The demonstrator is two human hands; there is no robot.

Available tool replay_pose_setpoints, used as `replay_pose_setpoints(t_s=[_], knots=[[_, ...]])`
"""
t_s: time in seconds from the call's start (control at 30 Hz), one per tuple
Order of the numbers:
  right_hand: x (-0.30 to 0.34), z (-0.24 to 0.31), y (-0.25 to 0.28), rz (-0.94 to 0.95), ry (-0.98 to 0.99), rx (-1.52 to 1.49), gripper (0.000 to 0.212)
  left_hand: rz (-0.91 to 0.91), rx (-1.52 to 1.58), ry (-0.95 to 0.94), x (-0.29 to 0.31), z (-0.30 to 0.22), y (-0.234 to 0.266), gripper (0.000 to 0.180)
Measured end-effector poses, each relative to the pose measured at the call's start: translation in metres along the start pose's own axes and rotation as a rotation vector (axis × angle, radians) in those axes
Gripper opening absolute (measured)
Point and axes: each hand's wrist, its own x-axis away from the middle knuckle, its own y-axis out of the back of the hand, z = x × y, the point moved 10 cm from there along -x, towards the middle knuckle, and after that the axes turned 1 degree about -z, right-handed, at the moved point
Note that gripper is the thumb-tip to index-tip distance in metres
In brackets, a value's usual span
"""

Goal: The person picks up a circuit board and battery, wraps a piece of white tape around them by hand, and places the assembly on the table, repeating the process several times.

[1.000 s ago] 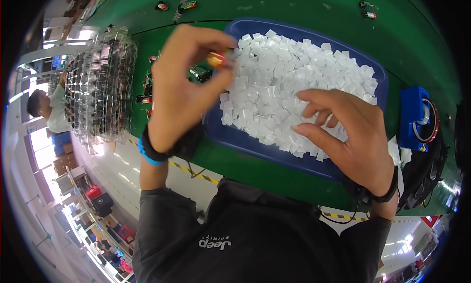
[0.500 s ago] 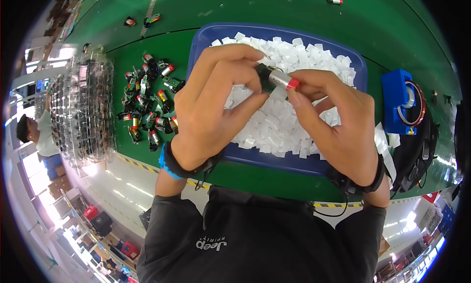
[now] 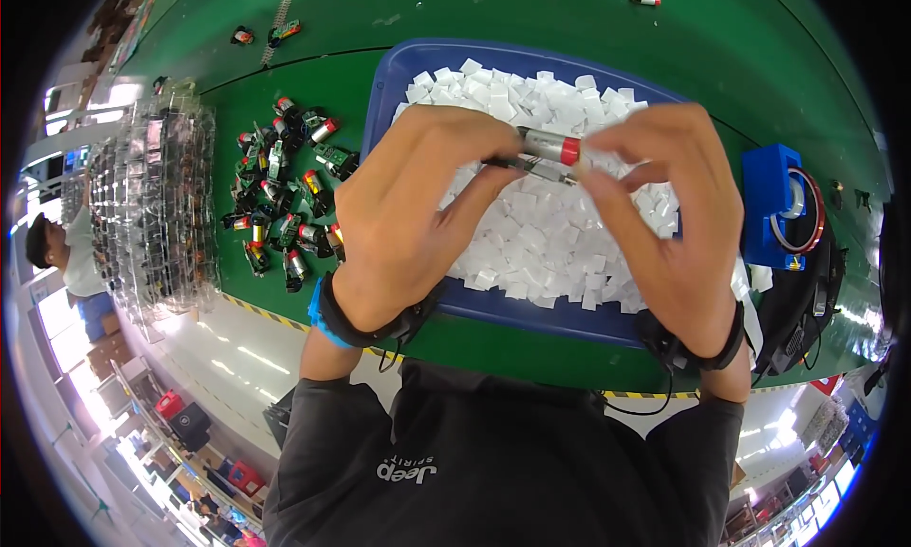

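Note:
Over the blue tray [image 3: 493, 312], my left hand [image 3: 403, 210] pinches the dark end of a small silver cylindrical battery [image 3: 548, 146] with a red end cap. A thin strip or board edge shows just under the battery, partly hidden by my fingers. My right hand [image 3: 669, 220] is beside the red end, its thumb and forefinger apart and a little blurred. Whether a fingertip touches the cap is hard to see. Many small white square pieces [image 3: 531, 248] fill the tray beneath both hands.
Left of the tray lies a pile of batteries with circuit boards [image 3: 277, 182]. Stacked clear plastic trays [image 3: 157, 210] stand at the far left, near another person [image 3: 78, 258]. On the right are a blue tape holder [image 3: 767, 201] and a black bag [image 3: 802, 305].
The battery has turned to lie more level and its red end sits slightly higher. My right thumb and forefinger have come off the red cap and spread, and that hand moved slightly right.

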Motion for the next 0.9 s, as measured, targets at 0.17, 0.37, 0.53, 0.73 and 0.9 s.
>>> replay_pose_setpoints(t_s=[0.17, 0.37, 0.53, 0.73, 0.9], knots=[[0.006, 0.015, -0.012, 0.110, 0.120, 0.093, 0.019, 0.028, -0.019, -0.088, 0.005, -0.011, -0.003, 0.024], [0.017, -0.029, -0.030, 0.251, -0.349, -0.235, 0.013, 0.035, -0.148, -0.281, 0.011, -0.026, -0.008, 0.019], [0.029, -0.047, -0.044, 0.368, -0.665, -0.637, 0.012, 0.063, -0.183, -0.269, 0.014, -0.040, -0.004, 0.019], [0.029, -0.047, -0.043, 0.350, -0.781, -0.800, 0.014, 0.081, -0.201, -0.261, 0.012, -0.040, -0.003, 0.022], [0.018, -0.068, -0.017, 0.207, -0.685, -0.602, 0.017, 0.000, -0.158, -0.248, 0.015, -0.036, 0.005, 0.022]])
